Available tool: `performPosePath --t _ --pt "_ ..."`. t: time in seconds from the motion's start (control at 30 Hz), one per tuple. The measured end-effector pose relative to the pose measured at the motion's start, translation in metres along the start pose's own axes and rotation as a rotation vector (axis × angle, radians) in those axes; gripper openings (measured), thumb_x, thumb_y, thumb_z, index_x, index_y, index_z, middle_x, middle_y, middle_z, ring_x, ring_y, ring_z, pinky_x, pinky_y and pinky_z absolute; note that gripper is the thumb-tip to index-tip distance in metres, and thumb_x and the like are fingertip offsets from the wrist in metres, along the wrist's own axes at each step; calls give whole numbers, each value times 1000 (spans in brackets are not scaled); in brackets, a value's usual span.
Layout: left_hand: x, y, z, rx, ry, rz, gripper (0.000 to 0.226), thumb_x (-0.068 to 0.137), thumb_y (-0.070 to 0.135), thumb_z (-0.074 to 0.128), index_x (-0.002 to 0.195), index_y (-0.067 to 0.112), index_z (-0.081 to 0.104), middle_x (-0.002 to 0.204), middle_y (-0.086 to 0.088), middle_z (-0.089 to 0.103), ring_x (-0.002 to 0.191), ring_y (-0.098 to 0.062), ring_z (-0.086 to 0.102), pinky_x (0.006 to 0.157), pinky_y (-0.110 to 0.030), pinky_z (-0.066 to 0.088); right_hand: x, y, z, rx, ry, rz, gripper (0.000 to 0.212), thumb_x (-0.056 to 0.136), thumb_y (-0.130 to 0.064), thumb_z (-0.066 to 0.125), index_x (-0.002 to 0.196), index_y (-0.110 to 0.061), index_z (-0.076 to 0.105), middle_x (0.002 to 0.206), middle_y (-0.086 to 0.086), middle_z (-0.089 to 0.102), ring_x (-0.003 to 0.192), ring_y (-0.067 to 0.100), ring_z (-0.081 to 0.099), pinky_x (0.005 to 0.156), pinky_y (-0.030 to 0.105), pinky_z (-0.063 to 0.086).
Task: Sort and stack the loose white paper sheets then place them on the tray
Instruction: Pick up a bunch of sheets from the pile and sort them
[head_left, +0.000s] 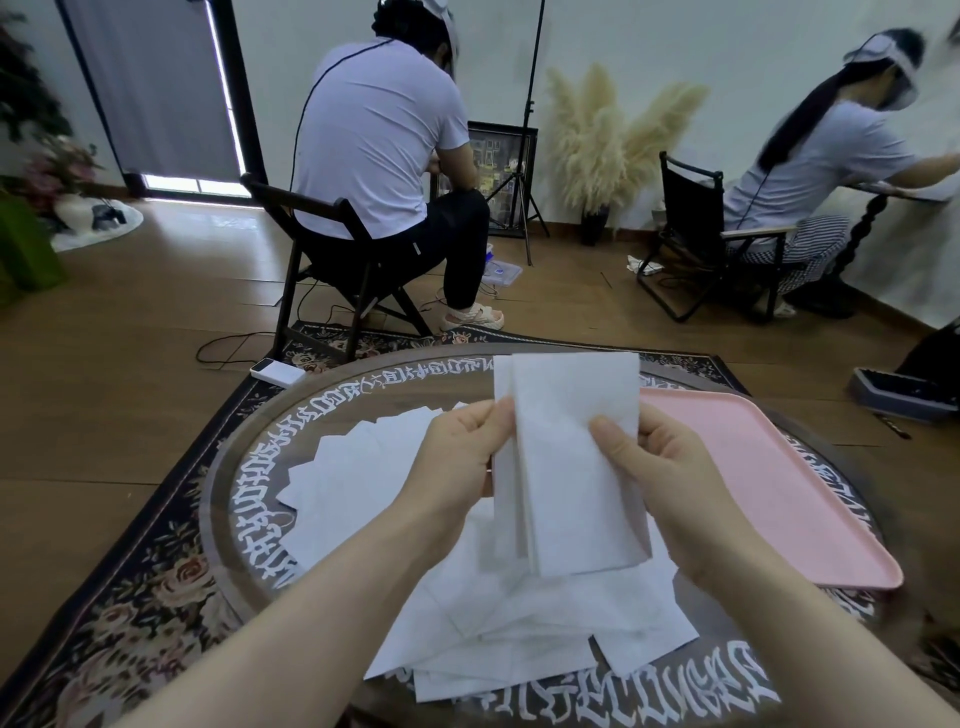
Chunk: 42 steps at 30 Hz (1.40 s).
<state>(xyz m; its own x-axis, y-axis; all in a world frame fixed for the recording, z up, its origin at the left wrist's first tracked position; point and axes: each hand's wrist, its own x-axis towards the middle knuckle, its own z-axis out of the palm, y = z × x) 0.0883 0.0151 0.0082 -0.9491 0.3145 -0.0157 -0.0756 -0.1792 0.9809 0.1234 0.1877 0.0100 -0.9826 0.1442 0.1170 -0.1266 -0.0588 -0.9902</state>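
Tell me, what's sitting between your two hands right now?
In the head view, a small stack of white sheets stands upright between the left hand and the right hand, pinched from both sides.

A small stack of white paper sheets (566, 467) stands up in the air, not yet lined up. More loose white sheets (498, 623) lie in a messy pile below. The pink tray (779, 488) sits flat, just right of the pile.

White ornamental lettering around the round table (244, 447), illegible.
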Motion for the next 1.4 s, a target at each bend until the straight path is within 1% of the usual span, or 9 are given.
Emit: performPosePath --t 0.3,0.63,0.77,0.93,1.07,1.17,1.23,1.3,1.4 --pt "-2 -2 6 -83 -28 -74 33 103 29 45 111 9 71 112 -15 71 91 -24 60 78 -38 47 0 2 3 -52 17 -5 17 92 -16 60 105 -11 70 97 2 77 84 13 72 70 22 58" --pt "-3 2 4 -156 -106 -85 41 97 31 43 117 9 70 123 -19 66 96 -22 64 78 -35 51 -1 3 6 -93 32 -5 14 94 -16 60 103 -13 70 95 1 77 82 13 72 67 21 56" --pt "-2 1 4 -116 -115 -65 49 96 49 47 118 11 70 105 -13 74 87 -17 67 73 -31 54 -1 3 7 -86 38 -5 15 94 -14 60 105 -10 70 95 3 77 82 14 72 67 22 56" --pt "-4 -4 4 -23 -57 -11 21 98 21 55 108 13 72 105 -8 76 91 -19 70 80 -34 56 -2 2 7 -69 7 0 16 94 -13 61 107 -10 68 97 2 77 86 15 73 68 22 57" --pt "-4 -2 3 -7 -69 -13 19 98 20 55 99 16 74 93 -3 76 80 -15 69 68 -26 53 -2 -3 6 -198 120 -131 17 89 -14 70 105 -17 65 96 -5 74 84 6 67 67 18 53" --pt "-5 0 0 32 -136 -25 20 98 18 55 92 16 74 83 -1 74 70 -11 67 58 -18 50 0 -7 1 -316 132 -174 40 79 -31 80 114 -31 60 114 -15 64 101 7 60 82 23 48" --pt "-6 0 -2 63 -191 -32 19 97 19 56 90 14 73 83 -3 73 70 -12 66 58 -17 48 0 -11 -2 -287 41 -102 45 70 -39 85 110 -34 64 119 -8 65 109 19 62 92 35 50" --pt "-6 0 -5 80 -230 -24 18 96 19 57 94 11 72 89 -7 73 77 -16 66 63 -21 49 0 -12 -5 -156 -54 -27 37 66 -32 83 99 -25 69 109 7 71 102 32 67 90 51 53" --pt "-7 -1 -6 33 -226 11 18 96 15 55 96 10 72 87 -5 74 75 -13 68 62 -18 52 2 -10 -9 -75 -107 6 27 66 -19 85 86 -15 68 91 12 70 86 28 67 78 43 50"
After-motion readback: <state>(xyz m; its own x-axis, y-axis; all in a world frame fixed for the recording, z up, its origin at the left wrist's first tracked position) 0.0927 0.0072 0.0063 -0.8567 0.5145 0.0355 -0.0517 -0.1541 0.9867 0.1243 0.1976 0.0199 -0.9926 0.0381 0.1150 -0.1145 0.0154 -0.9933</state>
